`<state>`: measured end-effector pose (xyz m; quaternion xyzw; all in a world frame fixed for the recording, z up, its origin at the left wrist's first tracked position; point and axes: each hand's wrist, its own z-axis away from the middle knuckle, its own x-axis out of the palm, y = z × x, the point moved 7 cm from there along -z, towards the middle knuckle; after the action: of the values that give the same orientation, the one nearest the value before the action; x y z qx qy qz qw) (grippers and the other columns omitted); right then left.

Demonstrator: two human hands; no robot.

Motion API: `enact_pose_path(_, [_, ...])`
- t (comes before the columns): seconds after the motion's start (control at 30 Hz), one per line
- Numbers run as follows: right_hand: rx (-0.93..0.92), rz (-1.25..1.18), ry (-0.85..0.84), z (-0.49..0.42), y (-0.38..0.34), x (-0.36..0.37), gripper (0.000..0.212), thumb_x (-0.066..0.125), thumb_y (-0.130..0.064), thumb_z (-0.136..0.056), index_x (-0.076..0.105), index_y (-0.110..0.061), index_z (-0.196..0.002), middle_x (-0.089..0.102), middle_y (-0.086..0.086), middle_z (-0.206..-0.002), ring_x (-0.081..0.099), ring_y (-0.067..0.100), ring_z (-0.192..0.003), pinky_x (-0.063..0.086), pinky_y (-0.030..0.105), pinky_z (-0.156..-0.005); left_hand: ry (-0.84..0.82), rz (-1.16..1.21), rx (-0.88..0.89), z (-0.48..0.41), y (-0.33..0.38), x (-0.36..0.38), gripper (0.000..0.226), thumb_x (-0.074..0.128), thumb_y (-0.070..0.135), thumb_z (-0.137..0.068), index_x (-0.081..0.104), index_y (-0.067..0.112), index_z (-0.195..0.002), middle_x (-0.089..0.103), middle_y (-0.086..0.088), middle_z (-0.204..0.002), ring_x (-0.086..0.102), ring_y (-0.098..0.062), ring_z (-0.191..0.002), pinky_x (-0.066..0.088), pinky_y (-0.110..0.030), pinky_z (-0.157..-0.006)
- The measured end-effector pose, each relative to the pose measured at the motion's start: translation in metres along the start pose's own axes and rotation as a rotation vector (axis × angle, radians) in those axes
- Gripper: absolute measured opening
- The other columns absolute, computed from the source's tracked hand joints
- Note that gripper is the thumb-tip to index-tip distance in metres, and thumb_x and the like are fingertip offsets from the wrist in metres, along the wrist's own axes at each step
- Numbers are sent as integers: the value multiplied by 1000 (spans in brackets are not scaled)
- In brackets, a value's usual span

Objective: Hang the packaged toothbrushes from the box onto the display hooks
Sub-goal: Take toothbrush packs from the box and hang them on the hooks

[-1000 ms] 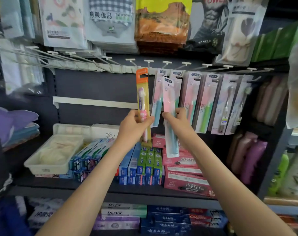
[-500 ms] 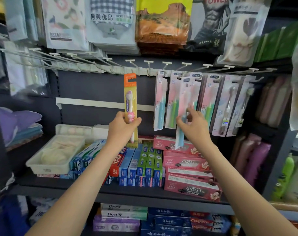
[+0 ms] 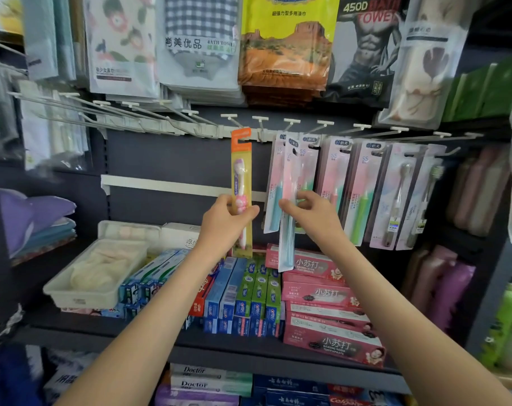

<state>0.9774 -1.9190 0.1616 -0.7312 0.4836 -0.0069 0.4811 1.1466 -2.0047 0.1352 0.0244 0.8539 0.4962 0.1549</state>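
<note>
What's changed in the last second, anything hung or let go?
Half a second ago the hands had spread apart; now they are close again. The left hand swung the orange pack back right, the right hand the pink pack back left, before the hanging row. Both still grip; nothing let go.

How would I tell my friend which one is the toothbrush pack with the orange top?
Find the row of white hooks across the dark back wall, under the hanging towel bags. Left of the pink packs hanging there, the left hand holds one tall pack up to the hooks. It alone is yellow with an orange top, and its brush has a pink handle.
</note>
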Motion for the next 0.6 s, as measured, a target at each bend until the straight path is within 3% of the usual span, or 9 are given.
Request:
enact_pose_path(0.13, [49, -119, -10, 0, 4, 9, 29, 69, -39, -84, 52, -17, -94, 58, -3, -87, 62, 16, -78, 56, 43, -83, -83, -17, 12, 2, -5, 13, 30, 69, 38, -84, 56, 22, -106, 64, 8, -97, 62, -7, -88, 50, -26, -75])
enact_pose_path(0.23, [103, -161, 21, 0, 8, 16, 32, 71, -38, -82, 49, -16, -92, 59, 2, -85, 65, 21, -78, 57, 46, -77, -121, -48, 22, 5, -11, 22, 35, 71, 42, -81, 56, 22, -105, 65, 8, -96, 62, -4, -87, 51, -26, -76])
enact_pose_path(0.3, [91, -102, 49, 1, 8, 17, 38, 71, -38, -82, 47, -13, -97, 56, 2, -83, 63, 21, -77, 58, 37, -72, -134, -53, 9, 6, -15, 25, 36, 72, 44, -80, 56, 21, -103, 66, 6, -94, 63, -7, -85, 54, -32, -79])
enact_pose_path(0.37, [37, -5, 68, 4, 5, 17, 39, 69, -37, -85, 42, -13, -100, 51, -1, -78, 54, 13, -67, 49, 19, -54, -142, -54, -5, 8, -19, 26, 34, 72, 42, -81, 55, 21, -102, 65, 6, -93, 63, -7, -83, 54, -33, -79])
enact_pose_path(0.43, [-25, 107, 73, 7, 1, 17, 40, 68, -36, -86, 38, -14, -103, 48, -3, -74, 47, 8, -62, 38, 20, -49, -148, -50, -10, 10, -21, 26, 33, 71, 40, -82, 54, 20, -102, 64, 6, -93, 62, -6, -83, 54, -33, -79])
enact_pose_path(0.53, [-58, 150, 56, 9, -3, 21, 41, 70, -37, -84, 40, -14, -101, 48, -2, -71, 48, 11, -62, 39, 26, -52, -168, -27, -20, 11, -21, 27, 30, 70, 35, -84, 54, 19, -105, 64, 4, -95, 62, -8, -85, 53, -31, -79])
enact_pose_path(0.6, [-41, 117, 44, 9, -5, 25, 40, 71, -36, -83, 43, -12, -98, 48, -3, -71, 47, 8, -60, 37, 19, -49, -208, 23, -45, 11, -22, 28, 25, 68, 27, -85, 55, 20, -105, 64, 2, -97, 63, -12, -90, 52, -31, -82])
